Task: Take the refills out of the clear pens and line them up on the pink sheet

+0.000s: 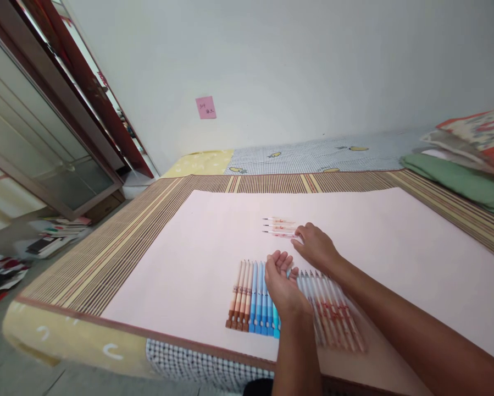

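A row of pens (255,297) lies side by side on a large pale pink sheet (197,258): brown ones at the left, blue ones in the middle, clear white ones (337,316) at the right. My left hand (283,285) hovers over the middle of the row, palm turned up, fingers apart and empty. My right hand (315,246) reaches farther out and pinches the near end of one of three clear pens (277,227) lying apart from the row, tips pointing left.
The pink sheet covers a striped bamboo mat (106,242) on a bed. Folded bedding and a green pillow (461,181) lie at the right. A pink sticky note (206,107) hangs on the wall. Books (53,236) litter the floor at the left by a glass door.
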### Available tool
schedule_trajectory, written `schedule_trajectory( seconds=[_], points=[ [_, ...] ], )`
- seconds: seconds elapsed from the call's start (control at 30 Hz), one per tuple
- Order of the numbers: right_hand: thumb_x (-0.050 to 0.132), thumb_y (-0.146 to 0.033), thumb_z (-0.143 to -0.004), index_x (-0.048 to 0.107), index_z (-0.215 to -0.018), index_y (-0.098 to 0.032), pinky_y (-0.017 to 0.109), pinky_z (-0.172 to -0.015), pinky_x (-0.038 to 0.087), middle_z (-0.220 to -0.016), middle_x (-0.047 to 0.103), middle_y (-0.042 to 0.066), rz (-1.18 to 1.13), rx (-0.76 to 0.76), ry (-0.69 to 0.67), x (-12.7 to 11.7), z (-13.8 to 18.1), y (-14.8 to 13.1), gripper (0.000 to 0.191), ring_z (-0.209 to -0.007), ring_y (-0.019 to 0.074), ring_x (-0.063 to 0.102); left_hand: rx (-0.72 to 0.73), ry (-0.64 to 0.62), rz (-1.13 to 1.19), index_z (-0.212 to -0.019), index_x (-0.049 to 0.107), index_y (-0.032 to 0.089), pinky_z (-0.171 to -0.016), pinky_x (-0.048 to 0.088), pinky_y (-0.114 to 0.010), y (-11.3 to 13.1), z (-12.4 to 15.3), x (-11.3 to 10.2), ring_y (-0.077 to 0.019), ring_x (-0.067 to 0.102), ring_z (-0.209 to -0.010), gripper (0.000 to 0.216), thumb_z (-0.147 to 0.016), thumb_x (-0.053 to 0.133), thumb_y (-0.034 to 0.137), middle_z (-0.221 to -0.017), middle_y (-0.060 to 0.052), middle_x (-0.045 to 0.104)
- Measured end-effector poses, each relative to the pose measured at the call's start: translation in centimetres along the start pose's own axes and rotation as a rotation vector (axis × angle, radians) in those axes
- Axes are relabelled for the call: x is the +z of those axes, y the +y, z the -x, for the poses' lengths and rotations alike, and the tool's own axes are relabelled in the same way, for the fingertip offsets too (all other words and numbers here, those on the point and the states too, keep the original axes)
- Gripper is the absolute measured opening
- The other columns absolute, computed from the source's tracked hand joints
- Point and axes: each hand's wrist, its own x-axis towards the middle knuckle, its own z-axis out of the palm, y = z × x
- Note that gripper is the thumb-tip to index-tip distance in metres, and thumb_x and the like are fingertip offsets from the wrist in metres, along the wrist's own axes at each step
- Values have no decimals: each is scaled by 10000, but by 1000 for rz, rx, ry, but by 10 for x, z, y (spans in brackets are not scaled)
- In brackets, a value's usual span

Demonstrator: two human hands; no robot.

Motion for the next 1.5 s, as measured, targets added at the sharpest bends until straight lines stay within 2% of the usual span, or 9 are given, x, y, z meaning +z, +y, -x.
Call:
schedule_trajectory(
  seconds=[0.5, 0.67, 0.93, 1.3, 1.5],
  points=[
    [576, -324, -908, 650, -1016, -182, 296, -715, 350, -1024, 621, 93, 5, 14, -17, 0, 1, 0, 193, -914, 222, 578, -30, -4, 13, -1022, 664, 123, -706, 497, -244, 1, 0, 1, -165, 662, -926, 306, -982, 495, 376, -1092, -127, 669],
    [582, -293, -914, 631, -1084, -153, 325, -745, 330, -1049, 632, 104, 78, -31, 58, -2, 1, -4, 226, -937, 242, 576, -43, 3, 26, -1026, 658, 120, -696, 490, -238, 2, 0, 1, -157, 659, -907, 306, -990, 486, 370, -1080, -122, 663],
    [552, -228, -942, 669, -992, -189, 348, -800, 289, -1025, 645, 82, 104, -172, 99, -1, -5, -14, 133, -959, 232, 564, -55, -1, 36, -1044, 646, 105, -699, 485, -244, 2, -1, 2, -152, 658, -888, 305, -992, 484, 358, -1081, -126, 659],
    [550, -213, -936, 671, -921, -170, 344, -771, 263, -975, 658, 86, 128, -157, 89, 0, -10, -17, 129, -905, 224, 561, -63, 2, 16, -990, 666, 127, -695, 485, -242, 3, 0, 2, -161, 659, -920, 296, -981, 484, 360, -1093, -135, 670],
    [526, -193, -931, 668, -920, -167, 342, -770, 263, -972, 662, 92, 135, -141, 90, 3, -11, -17, 145, -897, 224, 562, -62, -4, 22, -1023, 656, 118, -709, 493, -240, 2, 1, 1, -160, 663, -926, 303, -983, 488, 367, -1099, -138, 670]
  ],
)
